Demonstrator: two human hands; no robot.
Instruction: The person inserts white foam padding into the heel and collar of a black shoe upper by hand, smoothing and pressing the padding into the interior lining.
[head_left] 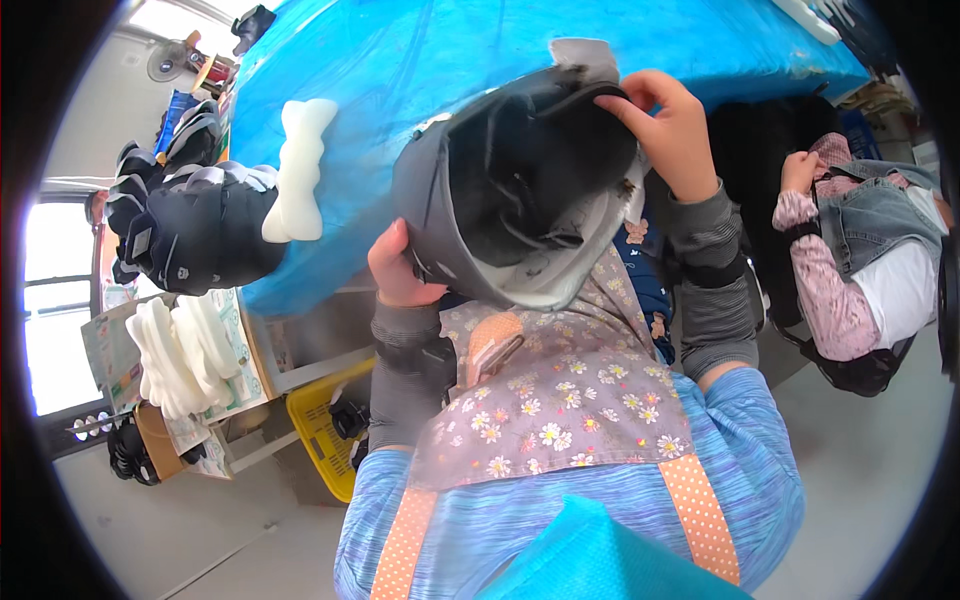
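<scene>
I hold up a hollow, dark grey fabric shell with a black inside and a pale inner rim, tilted so that its opening faces me. Its exact kind I cannot tell. My left hand is closed on its lower left side, the thumb on the outside and the other fingers partly hidden. At the upper right, my right hand pinches the black edge between thumb and fingers. A light grey tab sticks up at the top of the shell. Left of it, a wavy white foam piece lies at the table's edge.
A blue-covered table stretches across the far side. To the left are stacked black fabric pieces, several white foam strips by a cardboard box, and a yellow crate below. Another person sits at the right.
</scene>
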